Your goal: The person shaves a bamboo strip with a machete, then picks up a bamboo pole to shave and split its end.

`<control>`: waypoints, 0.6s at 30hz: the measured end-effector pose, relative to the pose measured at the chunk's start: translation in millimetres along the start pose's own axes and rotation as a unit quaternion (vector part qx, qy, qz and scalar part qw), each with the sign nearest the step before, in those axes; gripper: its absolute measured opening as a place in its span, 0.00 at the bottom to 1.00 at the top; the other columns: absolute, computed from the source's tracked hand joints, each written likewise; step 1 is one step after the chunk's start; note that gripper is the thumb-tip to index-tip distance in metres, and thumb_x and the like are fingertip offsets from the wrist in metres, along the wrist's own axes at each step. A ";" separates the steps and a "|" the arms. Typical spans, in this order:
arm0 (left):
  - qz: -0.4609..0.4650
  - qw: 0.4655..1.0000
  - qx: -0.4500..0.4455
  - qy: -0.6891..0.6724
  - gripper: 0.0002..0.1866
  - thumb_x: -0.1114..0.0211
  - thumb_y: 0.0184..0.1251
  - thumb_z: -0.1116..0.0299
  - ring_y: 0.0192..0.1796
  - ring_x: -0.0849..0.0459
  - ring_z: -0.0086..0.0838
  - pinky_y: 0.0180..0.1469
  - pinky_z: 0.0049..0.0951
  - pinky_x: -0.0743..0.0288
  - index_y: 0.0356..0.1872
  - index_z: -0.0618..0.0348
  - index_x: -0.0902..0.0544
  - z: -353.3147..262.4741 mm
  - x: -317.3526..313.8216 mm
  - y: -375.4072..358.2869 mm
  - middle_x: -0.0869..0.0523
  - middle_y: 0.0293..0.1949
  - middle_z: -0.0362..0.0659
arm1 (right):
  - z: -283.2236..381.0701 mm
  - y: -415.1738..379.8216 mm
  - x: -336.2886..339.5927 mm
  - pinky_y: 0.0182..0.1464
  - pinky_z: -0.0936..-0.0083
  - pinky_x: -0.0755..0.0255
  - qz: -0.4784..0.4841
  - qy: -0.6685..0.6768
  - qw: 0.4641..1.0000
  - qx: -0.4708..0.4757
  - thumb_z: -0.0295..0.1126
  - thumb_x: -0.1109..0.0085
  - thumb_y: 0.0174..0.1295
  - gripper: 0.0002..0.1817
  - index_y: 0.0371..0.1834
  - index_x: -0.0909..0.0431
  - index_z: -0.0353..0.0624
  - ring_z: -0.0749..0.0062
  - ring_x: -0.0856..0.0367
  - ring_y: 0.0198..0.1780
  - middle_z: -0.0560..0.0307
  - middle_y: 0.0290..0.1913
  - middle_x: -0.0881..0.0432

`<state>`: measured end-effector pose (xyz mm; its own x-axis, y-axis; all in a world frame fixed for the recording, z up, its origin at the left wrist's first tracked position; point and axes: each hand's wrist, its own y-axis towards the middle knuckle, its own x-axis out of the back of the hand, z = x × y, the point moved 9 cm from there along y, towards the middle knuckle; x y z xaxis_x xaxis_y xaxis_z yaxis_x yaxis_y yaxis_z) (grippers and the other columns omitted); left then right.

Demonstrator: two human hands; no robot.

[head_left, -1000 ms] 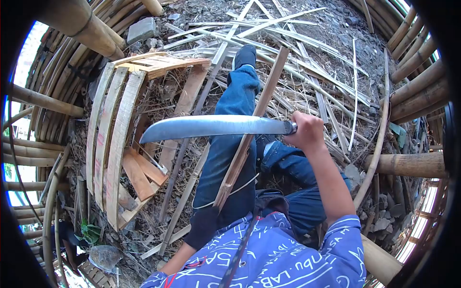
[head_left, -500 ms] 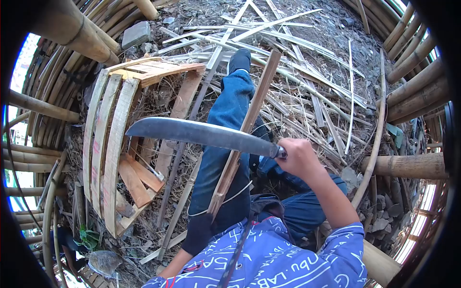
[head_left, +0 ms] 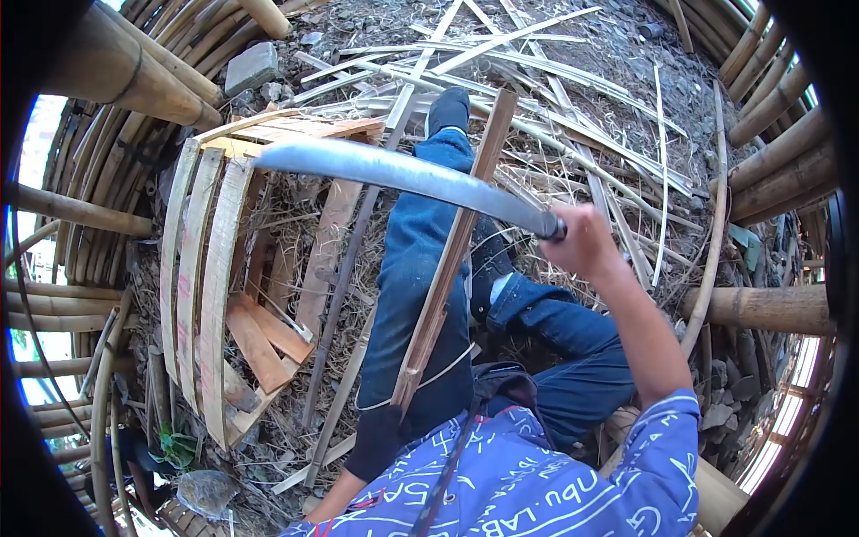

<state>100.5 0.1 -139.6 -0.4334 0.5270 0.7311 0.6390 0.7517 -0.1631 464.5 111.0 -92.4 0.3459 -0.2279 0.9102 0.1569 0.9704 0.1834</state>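
My bare right hand is wrapped round the handle of a machete. Its long curved blade points left across my view, passing in front of a bamboo slat. That brown slat slants over my outstretched leg, its split, rough lower end meeting my left hand. A dark glove covers my left hand, which is closed on the slat, though its fingers are hard to make out. A thin pale strip curves across my thigh beneath the slat.
On the left stands a slatted wooden crate with short boards inside. Many pale strips litter the ground ahead. Bamboo poles line both sides, and a concrete block lies at upper left.
My right hand has risen with the machete, moving farther up and right in view. The blade now crosses higher on the slat. The slat has shifted only slightly, with my left hand still on it.
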 end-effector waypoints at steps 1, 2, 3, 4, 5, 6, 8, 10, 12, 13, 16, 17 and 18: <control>-0.019 1.000 -0.011 0.016 0.04 0.38 0.53 0.72 0.23 0.23 0.48 0.25 0.45 0.33 0.27 0.59 0.25 -2.6 3.4 0.9 0.24 0.17 0.51 | 11.7 -7.1 -0.4 0.29 0.64 0.26 0.037 0.062 0.997 -0.020 0.31 0.35 0.34 0.08 0.18 0.23 0.41 0.53 0.19 0.25 0.48 0.18 0.22; -0.034 0.999 -0.022 0.031 0.04 0.38 0.54 0.72 0.23 0.23 0.49 0.25 0.45 0.33 0.26 0.60 0.25 -5.5 6.1 0.9 0.24 0.17 0.52 | 21.6 -15.5 -3.3 0.29 0.64 0.27 0.075 0.123 0.989 -0.043 0.31 0.34 0.34 0.08 0.17 0.24 0.42 0.53 0.20 0.24 0.48 0.18 0.22; -0.028 0.999 -0.020 0.030 0.04 0.38 0.54 0.72 0.23 0.23 0.49 0.25 0.45 0.33 0.26 0.60 0.25 -5.2 6.0 1.7 0.24 0.17 0.52 | 34.2 -21.7 -3.6 0.30 0.63 0.26 0.082 0.113 0.990 -0.013 0.32 0.34 0.35 0.09 0.17 0.24 0.42 0.52 0.20 0.24 0.48 0.17 0.23; 0.001 1.000 0.006 0.025 0.04 0.39 0.54 0.73 0.23 0.23 0.49 0.25 0.44 0.33 0.25 0.60 0.25 -0.3 2.0 3.6 0.24 0.17 0.52 | 35.7 -23.2 -5.9 0.30 0.63 0.26 0.086 0.114 0.990 -0.020 0.32 0.34 0.35 0.09 0.17 0.24 0.42 0.52 0.20 0.24 0.48 0.17 0.23; 0.034 0.999 0.032 0.019 0.04 0.39 0.55 0.73 0.22 0.23 0.49 0.24 0.43 0.33 0.25 0.60 0.26 4.2 -3.2 2.9 0.24 0.17 0.53 | 41.1 -26.0 -10.2 0.30 0.63 0.26 0.102 0.083 0.991 0.004 0.33 0.34 0.34 0.10 0.18 0.24 0.42 0.52 0.20 0.25 0.48 0.18 0.23; 0.046 0.998 0.032 0.018 0.04 0.39 0.55 0.73 0.22 0.23 0.49 0.24 0.43 0.33 0.25 0.60 0.26 5.2 -5.9 2.1 0.24 0.17 0.53 | 42.6 -28.8 -14.8 0.31 0.62 0.26 0.117 0.052 0.991 0.029 0.34 0.34 0.33 0.10 0.18 0.23 0.42 0.52 0.20 0.25 0.49 0.18 0.23; 0.068 0.990 0.107 -0.056 0.08 0.42 0.59 0.71 0.19 0.22 0.40 0.23 0.37 0.34 0.22 0.62 0.24 20.0 -11.5 -1.4 0.23 0.16 0.50 | 26.5 -23.2 -26.4 0.32 0.62 0.26 0.135 0.061 0.989 0.032 0.34 0.33 0.31 0.13 0.22 0.23 0.43 0.51 0.20 0.27 0.49 0.21 0.21; 0.073 0.953 0.242 -0.167 0.11 0.44 0.62 0.69 0.19 0.23 0.33 0.23 0.34 0.34 0.22 0.63 0.22 30.1 -10.9 -4.1 0.22 0.16 0.47 | 19.1 -17.7 -29.2 0.29 0.65 0.28 0.131 0.128 0.980 0.072 0.31 0.32 0.32 0.12 0.21 0.24 0.41 0.52 0.20 0.25 0.48 0.20 0.22; 0.068 0.885 0.372 -0.272 0.14 0.45 0.65 0.67 0.18 0.24 0.26 0.23 0.31 0.34 0.21 0.64 0.21 42.3 -18.2 -16.2 0.21 0.16 0.44 | 11.3 -21.8 -29.1 0.28 0.67 0.29 0.125 0.164 0.978 0.045 0.29 0.32 0.32 0.12 0.21 0.25 0.40 0.54 0.21 0.24 0.48 0.20 0.23; 0.064 0.931 0.299 -0.198 0.17 0.46 0.67 0.66 0.18 0.25 0.23 0.23 0.29 0.35 0.20 0.64 0.20 34.2 -11.3 -6.9 0.21 0.15 0.42 | 6.6 -23.4 -29.0 0.26 0.69 0.30 0.118 0.201 0.972 0.018 0.27 0.32 0.33 0.12 0.21 0.25 0.39 0.55 0.22 0.22 0.49 0.19 0.24; 0.063 0.928 0.310 -0.196 0.20 0.47 0.68 0.64 0.19 0.26 0.20 0.24 0.28 0.35 0.18 0.64 0.20 28.2 -6.6 -1.2 0.21 0.15 0.41 | 8.6 -46.5 -27.3 0.25 0.73 0.32 0.079 0.245 0.966 0.001 0.26 0.33 0.35 0.11 0.21 0.26 0.39 0.58 0.24 0.21 0.49 0.19 0.25; 0.067 0.880 0.388 -0.267 0.20 0.47 0.68 0.64 0.19 0.25 0.20 0.24 0.28 0.34 0.18 0.64 0.20 34.8 -12.3 -8.0 0.21 0.15 0.41 | 6.8 -56.8 -33.9 0.24 0.75 0.34 0.073 0.273 0.959 -0.016 0.25 0.33 0.38 0.10 0.21 0.27 0.39 0.65 0.26 0.18 0.53 0.17 0.26; 0.069 0.881 0.386 -0.265 0.20 0.47 0.68 0.64 0.19 0.25 0.20 0.24 0.28 0.34 0.18 0.64 0.20 36.9 -14.4 -9.3 0.21 0.15 0.41 | 10.4 -66.9 -39.8 0.24 0.75 0.34 0.071 0.273 0.959 -0.019 0.25 0.33 0.38 0.10 0.21 0.27 0.39 0.65 0.26 0.18 0.53 0.17 0.26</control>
<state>77.3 0.2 -173.0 -0.7520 0.5919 0.2901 0.1744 0.6031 -0.7784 430.6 56.0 -137.0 0.7979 -0.1111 0.5924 0.1025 0.9936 0.0482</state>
